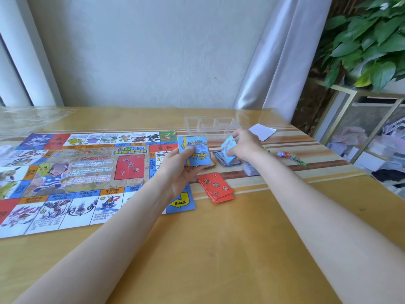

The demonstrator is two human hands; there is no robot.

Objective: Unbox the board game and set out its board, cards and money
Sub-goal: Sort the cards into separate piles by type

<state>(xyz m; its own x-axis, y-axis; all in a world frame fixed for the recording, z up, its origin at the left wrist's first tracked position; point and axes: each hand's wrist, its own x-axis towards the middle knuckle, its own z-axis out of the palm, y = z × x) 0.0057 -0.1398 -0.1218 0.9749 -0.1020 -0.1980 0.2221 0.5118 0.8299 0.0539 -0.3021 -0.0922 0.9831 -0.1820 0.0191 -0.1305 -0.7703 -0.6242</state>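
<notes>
My left hand (177,170) grips a fanned stack of blue cards (196,150), thumb curled across their faces, held just above the right edge of the game board (76,172). The board lies flat and unfolded over the left half of the desk (219,249), its far edge close to the wall side. My right hand (243,148) pinches a single blue card (228,145) between thumb and fingertips, tilted, right over a small pile of dark-bordered cards (226,160) on the striped runner. Nearer me, just off the board's right corner, sits a red card stack (217,190), face markings up. Behind my hands, a clear plastic tray (210,125) stands toward the desk's far edge, a white slip of paper (262,131) to its right. Small coloured tokens (291,156) lie toward the right edge.
</notes>
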